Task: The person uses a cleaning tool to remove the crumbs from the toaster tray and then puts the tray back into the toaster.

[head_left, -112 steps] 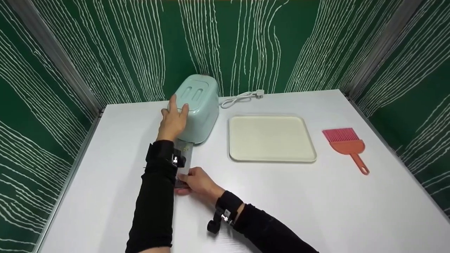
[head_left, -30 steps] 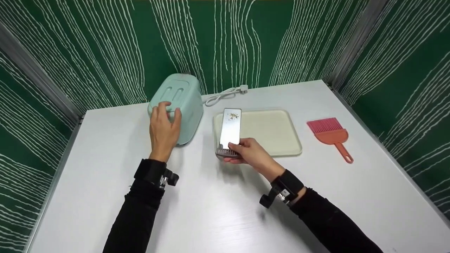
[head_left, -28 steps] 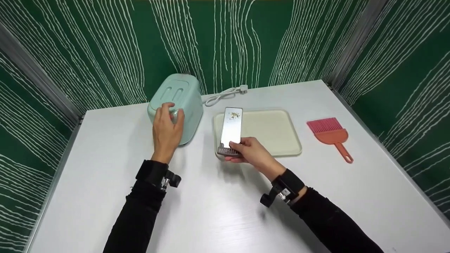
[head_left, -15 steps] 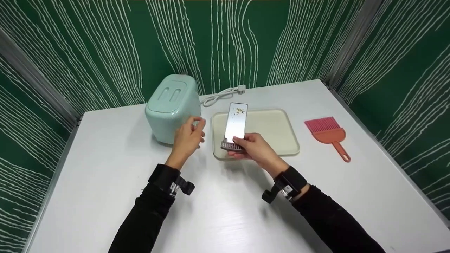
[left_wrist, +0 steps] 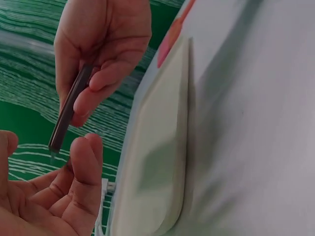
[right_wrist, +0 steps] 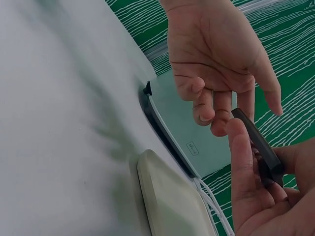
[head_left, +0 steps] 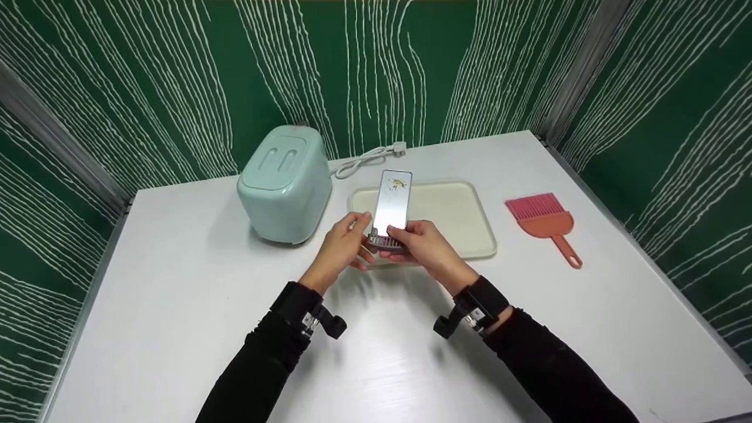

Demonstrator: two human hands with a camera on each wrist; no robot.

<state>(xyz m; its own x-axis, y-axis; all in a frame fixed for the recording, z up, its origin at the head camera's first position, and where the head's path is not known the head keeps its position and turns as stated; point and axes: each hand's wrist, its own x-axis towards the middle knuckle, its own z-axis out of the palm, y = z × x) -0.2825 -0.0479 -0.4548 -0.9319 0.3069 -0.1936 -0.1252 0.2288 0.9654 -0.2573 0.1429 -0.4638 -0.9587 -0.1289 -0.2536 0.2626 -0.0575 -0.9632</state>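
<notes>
Between thumb and fingers, my right hand (head_left: 432, 249) grips the grey slotted end of a toaster crumb tray (head_left: 392, 205). Its long shiny plate points away from me, and brown crumbs (head_left: 399, 183) lie near its far end. The crumb tray is held up over the left part of a cream serving tray (head_left: 455, 220). My left hand (head_left: 339, 249) is at the crumb tray's left corner, thumb and fingers spread. In the right wrist view, the left fingers reach the crumb tray's edge (right_wrist: 258, 142) without closing on it. A mint-green toaster (head_left: 285, 182) stands to the left.
A white cord with a plug (head_left: 399, 148) lies behind the serving tray, by the back wall. On the right rests an orange brush (head_left: 546, 222) with pink bristles. Green walls with white lines enclose the white table (head_left: 176, 282) at the back and sides.
My right hand has drawn the crumb tray out from under the toaster and carried it right, above the serving tray. My left hand has left the toaster and come across to the crumb tray.
</notes>
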